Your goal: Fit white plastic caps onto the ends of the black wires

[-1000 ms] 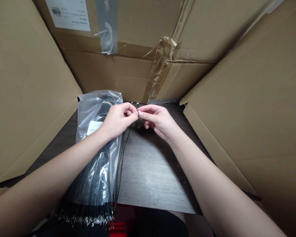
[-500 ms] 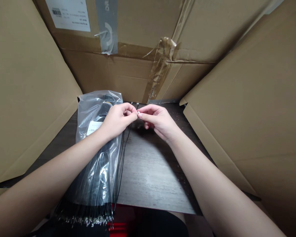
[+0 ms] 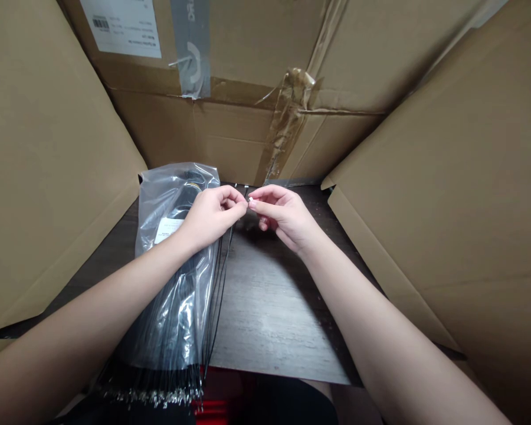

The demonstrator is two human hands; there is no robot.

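My left hand (image 3: 216,213) is closed in a pinch, thumb and index finger on what looks like the end of a thin black wire. Tip to tip with it, my right hand (image 3: 283,215) pinches a small white connector (image 3: 250,200) between thumb and forefinger. The join between the two parts is mostly covered by fingertips. Below my left hand, several black wires (image 3: 220,277) run along the table, and small white connectors (image 3: 246,187) show at the far ends of some.
A clear plastic bag (image 3: 177,319) full of black wires lies under my left forearm, metal-tipped ends hanging over the near edge of the dark table (image 3: 269,330). Cardboard panels stand on the left (image 3: 48,165), right (image 3: 446,195) and back (image 3: 234,124).
Both hands stay almost in place. The white connector shows slightly more between my right fingertips, which have shifted a little to the right.
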